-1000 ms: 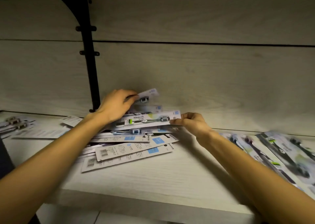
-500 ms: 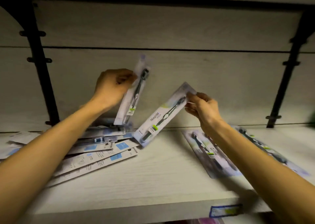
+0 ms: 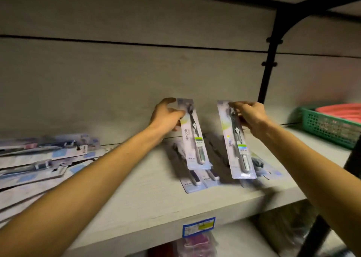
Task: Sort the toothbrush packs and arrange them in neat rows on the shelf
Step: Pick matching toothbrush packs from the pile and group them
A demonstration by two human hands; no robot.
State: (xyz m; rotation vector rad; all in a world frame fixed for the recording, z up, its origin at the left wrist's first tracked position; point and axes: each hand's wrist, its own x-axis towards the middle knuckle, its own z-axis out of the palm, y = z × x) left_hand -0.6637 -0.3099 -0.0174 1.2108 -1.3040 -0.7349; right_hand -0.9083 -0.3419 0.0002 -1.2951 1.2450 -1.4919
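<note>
Head camera shows a pale shelf [image 3: 156,204] with a loose heap of packs [image 3: 39,163] at its left end, a short row of packs [image 3: 197,180] lying flat mid-shelf, and a green basket [image 3: 330,125] holding something red at far right. Each hand pinches one pack by its top so it hangs long-axis upright above that row: left hand [image 3: 166,118] on the left pack [image 3: 195,137], right hand [image 3: 250,116] on the right pack [image 3: 236,141]. Both hang directly over the row, so I judge laying them down beside it comes next.
</note>
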